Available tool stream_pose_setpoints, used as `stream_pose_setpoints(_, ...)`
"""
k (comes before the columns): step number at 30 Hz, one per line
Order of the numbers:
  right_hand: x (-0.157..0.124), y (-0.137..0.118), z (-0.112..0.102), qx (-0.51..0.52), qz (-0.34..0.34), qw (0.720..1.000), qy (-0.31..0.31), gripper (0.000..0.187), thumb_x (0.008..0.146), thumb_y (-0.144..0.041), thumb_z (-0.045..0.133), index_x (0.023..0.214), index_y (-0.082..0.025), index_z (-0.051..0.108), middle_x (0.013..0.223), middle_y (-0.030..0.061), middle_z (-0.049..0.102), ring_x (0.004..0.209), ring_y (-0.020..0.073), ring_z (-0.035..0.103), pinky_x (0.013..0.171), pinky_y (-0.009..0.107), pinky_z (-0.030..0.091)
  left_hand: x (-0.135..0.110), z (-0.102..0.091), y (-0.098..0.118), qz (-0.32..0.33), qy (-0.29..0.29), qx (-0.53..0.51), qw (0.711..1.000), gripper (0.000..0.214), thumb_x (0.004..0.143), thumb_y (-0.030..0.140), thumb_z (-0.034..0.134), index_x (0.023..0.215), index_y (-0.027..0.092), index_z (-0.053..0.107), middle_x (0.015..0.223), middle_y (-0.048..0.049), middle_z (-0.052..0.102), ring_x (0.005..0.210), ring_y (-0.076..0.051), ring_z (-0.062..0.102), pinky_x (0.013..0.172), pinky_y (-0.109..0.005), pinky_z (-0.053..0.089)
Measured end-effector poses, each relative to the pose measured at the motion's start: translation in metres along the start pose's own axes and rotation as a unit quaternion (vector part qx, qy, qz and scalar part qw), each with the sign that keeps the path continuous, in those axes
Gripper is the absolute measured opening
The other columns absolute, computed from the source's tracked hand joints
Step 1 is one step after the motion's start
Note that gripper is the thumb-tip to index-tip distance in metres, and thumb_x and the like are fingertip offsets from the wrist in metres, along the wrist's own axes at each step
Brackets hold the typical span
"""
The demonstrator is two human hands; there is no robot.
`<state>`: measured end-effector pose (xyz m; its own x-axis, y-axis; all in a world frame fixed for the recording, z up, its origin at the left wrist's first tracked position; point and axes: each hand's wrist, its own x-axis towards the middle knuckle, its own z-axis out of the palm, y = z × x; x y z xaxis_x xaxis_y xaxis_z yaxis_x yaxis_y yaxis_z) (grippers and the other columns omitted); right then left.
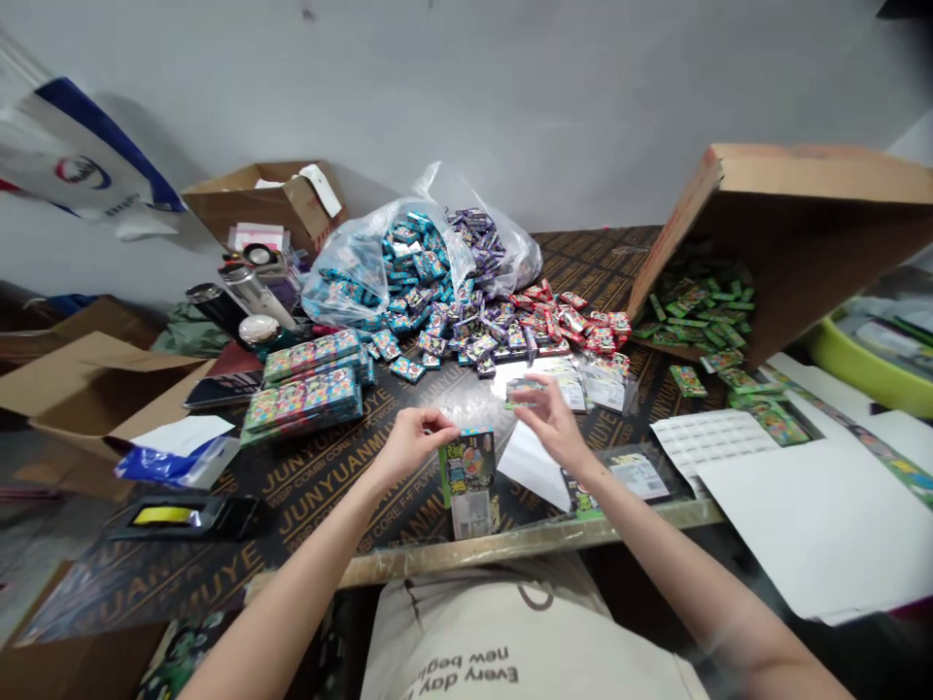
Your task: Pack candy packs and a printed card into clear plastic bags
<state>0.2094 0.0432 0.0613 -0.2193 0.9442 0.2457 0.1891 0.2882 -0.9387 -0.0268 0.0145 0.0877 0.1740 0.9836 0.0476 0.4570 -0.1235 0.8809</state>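
Note:
My left hand (419, 442) pinches the upper left edge of a black printed pouch (470, 476). This pouch stands upright near the table's front edge, with colourful lettering and a pale panel low on its front. A strip of blue shows at its top. To the right, my right hand (550, 418) is raised with thumb and fingers curved around a small green packet (521, 394). Under and beside that wrist lie a folded white sheet (535, 467) and another black printed pouch (641, 474).
Small blue packets (415, 258), purple packets (477, 243) and red packets (575, 321) are heaped behind my hands. Green packets (700, 306) spill from a tilted cardboard box (816, 180) at right. Stacked packs (306, 399), bottles (252, 287) and a tape dispenser (182, 515) are at left.

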Motion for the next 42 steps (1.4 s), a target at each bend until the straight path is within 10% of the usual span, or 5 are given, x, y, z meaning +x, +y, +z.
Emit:
stream_pose_setpoints(6, 0.003, -0.020, 0.046, 0.108, 0.041, 0.992, -0.060, 0.039, 0.071, -0.027, 0.062, 0.106, -0.024, 0.046, 0.069, -0.0021, 0.062, 0.063, 0.0142, 0.059, 0.063, 0.028, 0.046, -0.010, 0.000, 0.004, 0.042, 0.011, 0.031, 0.999, 0.019, 0.072, 0.031, 0.060, 0.066, 0.014, 0.067, 0.064, -0.0032, 0.065, 0.060, -0.014, 0.057, 0.058, -0.023, 0.042)
stream_pose_setpoints(15, -0.021, -0.018, 0.031, -0.032, -0.088, 0.993, -0.079, 0.024, 0.081, -0.026, 0.051, 0.105, -0.024, 0.052, 0.091, 0.0040, 0.066, 0.088, 0.0191, 0.062, 0.083, 0.036, 0.043, -0.022, 0.008, 0.000, 0.147, 0.033, 0.092, 0.984, 0.013, 0.077, 0.025, 0.057, 0.077, 0.017, 0.067, 0.072, -0.0043, 0.063, 0.066, -0.013, 0.057, 0.064, -0.024, 0.043)
stream_pose_setpoints(21, 0.013, -0.041, 0.013, -0.095, -0.087, 0.990, -0.049, 0.018, 0.077, -0.031, 0.058, 0.091, -0.019, 0.057, 0.087, 0.0039, 0.061, 0.087, 0.0172, 0.056, 0.080, 0.031, 0.040, -0.026, 0.015, 0.000, 0.162, 0.032, 0.133, 0.977, 0.017, 0.081, 0.019, 0.049, 0.079, 0.017, 0.066, 0.076, -0.0040, 0.059, 0.068, -0.013, 0.056, 0.063, -0.024, 0.043)
stream_pose_setpoints(29, 0.051, -0.055, 0.034, -0.059, 0.056, 0.912, -0.402, 0.019, 0.071, -0.031, 0.061, 0.067, -0.013, 0.054, 0.065, -0.0021, 0.053, 0.062, 0.0095, 0.047, 0.059, 0.021, 0.035, -0.024, 0.016, 0.000, 0.111, 0.111, 0.051, 0.986, 0.006, 0.070, 0.018, 0.061, 0.065, 0.015, 0.062, 0.068, -0.0043, 0.064, 0.066, -0.016, 0.060, 0.064, -0.026, 0.045)
stream_pose_setpoints(42, 0.054, -0.035, 0.047, -0.052, 0.100, 0.917, -0.383, 0.019, 0.065, -0.027, 0.063, 0.061, -0.013, 0.050, 0.051, -0.0059, 0.047, 0.048, 0.0055, 0.039, 0.046, 0.018, 0.027, -0.024, 0.030, -0.001, 0.095, 0.174, 0.058, 0.978, 0.016, 0.066, 0.025, 0.066, 0.058, 0.016, 0.056, 0.064, -0.0025, 0.061, 0.063, -0.014, 0.057, 0.062, -0.026, 0.043)
